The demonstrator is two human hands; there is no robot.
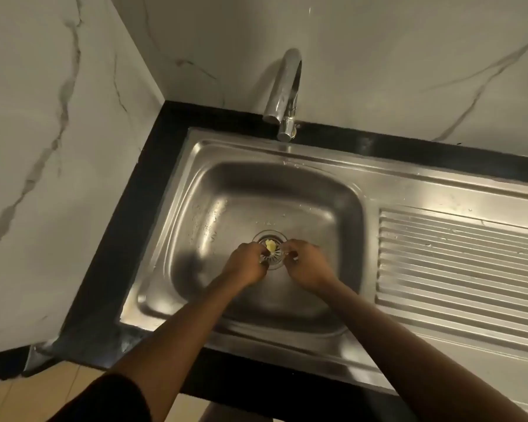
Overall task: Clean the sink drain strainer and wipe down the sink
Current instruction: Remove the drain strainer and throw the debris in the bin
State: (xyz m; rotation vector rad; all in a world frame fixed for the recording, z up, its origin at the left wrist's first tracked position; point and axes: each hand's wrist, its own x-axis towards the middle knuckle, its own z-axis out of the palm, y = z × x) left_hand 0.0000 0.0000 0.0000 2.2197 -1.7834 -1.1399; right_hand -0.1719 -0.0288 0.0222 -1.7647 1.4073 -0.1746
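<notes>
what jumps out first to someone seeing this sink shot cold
Both hands meet at the bottom of the steel sink: the left hand and the right hand pinch opposite edges of the drain strainer. A pale yellow scrap sits on the strainer, the one spot of colour. At the back rim, a chrome tap arches over the basin.

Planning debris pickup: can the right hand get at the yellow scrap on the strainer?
Probably yes: the right hand holds the strainer edge beside the yellow scrap, which lies uncovered; the left hand holds the opposite edge.
</notes>
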